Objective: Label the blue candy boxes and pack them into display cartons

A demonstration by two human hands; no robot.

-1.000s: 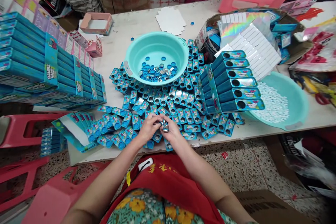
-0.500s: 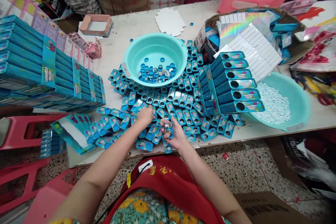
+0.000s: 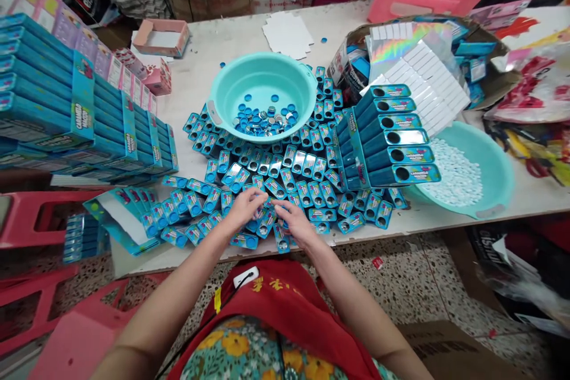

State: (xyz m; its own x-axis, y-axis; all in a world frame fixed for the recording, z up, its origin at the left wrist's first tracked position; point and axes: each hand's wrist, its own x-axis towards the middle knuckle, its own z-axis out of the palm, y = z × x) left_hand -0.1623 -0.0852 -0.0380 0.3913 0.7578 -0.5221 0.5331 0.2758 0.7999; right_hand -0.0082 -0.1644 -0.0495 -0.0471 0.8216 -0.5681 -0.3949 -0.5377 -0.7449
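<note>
My left hand [image 3: 246, 208] is closed in a pinch above the small blue tins [image 3: 306, 195], its fingertips almost meeting those of the other hand. What it pinches, if anything, I cannot make out. My right hand [image 3: 296, 222] is curled beside it. Round metal lids lay in that palm a moment before; the curled fingers now mostly hide them. Under and around both hands lie many slim blue tins with a round opening at one end, some covered with blue lids. Behind them a turquoise basin [image 3: 215, 92] holds loose blue and silver round lids [image 3: 267, 122].
At left rises a tall stack of blue display boxes [image 3: 84, 101]. To the right, an upright box of tins [image 3: 392, 136] stands before a basin of white candies [image 3: 499, 181]. A carton [image 3: 512, 80] with packaging sheets [image 3: 427, 80] is behind it. White card [image 3: 289, 34] lies at the back.
My left hand has drawn back from the tins toward my right hand, and the fingertips have come together. My right hand has turned, its palm less visible. The view has shifted slightly.
</note>
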